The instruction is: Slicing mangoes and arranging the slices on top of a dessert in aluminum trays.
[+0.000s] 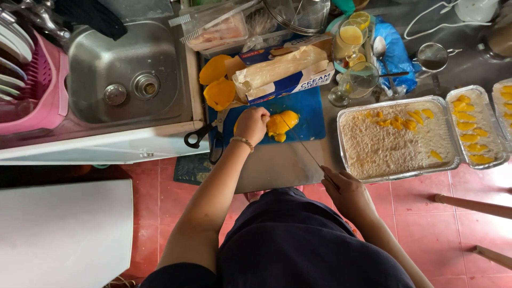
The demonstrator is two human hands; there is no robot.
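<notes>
My left hand [250, 124] grips a peeled yellow mango piece [281, 125] and holds it down on a blue cutting board [308, 109]. My right hand [345, 191] is closed around the handle of a long thin knife [305, 152]. The blade runs up and left across the counter, and its tip meets the mango. Two orange mango skins [218, 85] lie at the board's far left corner. Black-handled scissors [205, 133] rest at the board's left edge, close to my left wrist.
A foil tray [397, 141] of pale cream topped with mango slices stands right of the board; two smaller trays [472, 125] follow it. A cream cheese box [282, 72], glasses [352, 37], a steel sink [125, 69] and a pink dish rack [45, 88] lie beyond.
</notes>
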